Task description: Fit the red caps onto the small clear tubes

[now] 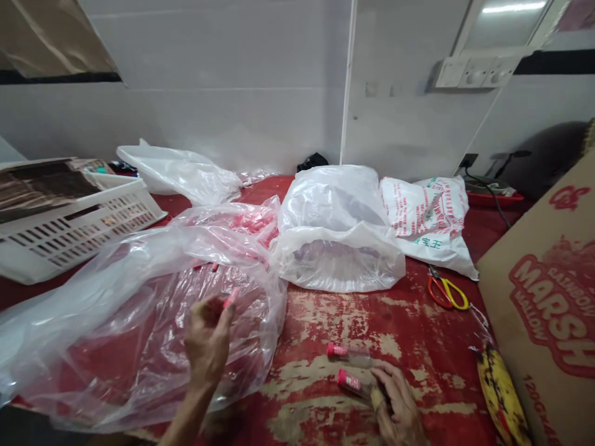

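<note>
Hands apart, the left hand (209, 337) pinches a small pink piece (231, 298) over a clear plastic bag (153, 316); the right hand (397, 406) meets two red-capped tubes (356, 385) on a worn red tabletop (334, 313), grip unclear. A carton (499, 272) reads "RAINBOW MARSH MALLOW" and "120G."

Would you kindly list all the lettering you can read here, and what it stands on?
"RAINBOW": cardboard box.
"MARSH MALLOW": same box.
"120G": same box, lower down; the rest is unclear.
"宝王": printed white bag, in green.
Too small or blurred: the bag's red print, the box's top logo, labels on both tubes.
</note>
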`<state>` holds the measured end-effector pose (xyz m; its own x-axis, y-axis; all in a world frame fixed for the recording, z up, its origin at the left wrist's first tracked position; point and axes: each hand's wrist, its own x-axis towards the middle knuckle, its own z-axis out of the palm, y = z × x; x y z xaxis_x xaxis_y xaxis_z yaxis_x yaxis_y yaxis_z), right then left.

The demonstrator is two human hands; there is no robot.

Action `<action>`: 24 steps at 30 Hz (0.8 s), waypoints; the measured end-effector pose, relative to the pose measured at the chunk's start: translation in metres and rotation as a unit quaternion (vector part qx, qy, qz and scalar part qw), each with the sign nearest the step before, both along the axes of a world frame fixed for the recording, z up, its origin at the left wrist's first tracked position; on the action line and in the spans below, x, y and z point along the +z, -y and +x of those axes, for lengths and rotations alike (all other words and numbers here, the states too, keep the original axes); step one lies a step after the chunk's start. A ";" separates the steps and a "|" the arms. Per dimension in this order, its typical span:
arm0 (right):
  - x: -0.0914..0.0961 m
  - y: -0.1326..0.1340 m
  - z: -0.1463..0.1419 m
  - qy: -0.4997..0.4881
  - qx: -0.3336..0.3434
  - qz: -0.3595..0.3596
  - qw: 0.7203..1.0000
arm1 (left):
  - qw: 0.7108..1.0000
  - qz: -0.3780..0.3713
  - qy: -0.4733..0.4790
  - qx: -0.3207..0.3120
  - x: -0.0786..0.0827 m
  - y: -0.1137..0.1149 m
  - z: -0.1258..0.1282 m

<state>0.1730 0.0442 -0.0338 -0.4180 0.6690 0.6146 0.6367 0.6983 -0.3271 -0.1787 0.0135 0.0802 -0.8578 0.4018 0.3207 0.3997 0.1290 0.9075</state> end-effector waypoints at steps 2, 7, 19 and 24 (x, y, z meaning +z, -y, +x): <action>0.013 -0.003 -0.004 -0.024 -0.006 0.002 1.000 | 0.996 0.010 0.062 -0.063 0.000 0.024 0.038; 0.048 -0.047 -0.022 -0.030 -0.018 -0.022 0.999 | 0.973 0.057 0.099 -0.200 -0.036 0.037 0.111; 0.075 -0.247 -0.099 0.207 -0.143 -0.118 0.961 | 0.968 -0.007 0.123 -0.220 -0.074 0.015 0.130; 0.070 -0.286 -0.116 0.238 -0.213 -0.159 0.934 | 0.970 0.001 0.090 -0.228 -0.073 0.016 0.130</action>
<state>0.0570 0.3306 0.0366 -0.2479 0.9538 0.1696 0.9607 0.2646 -0.0838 -0.0483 -0.0024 0.0075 -0.6335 0.7518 0.1831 0.2495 -0.0255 0.9680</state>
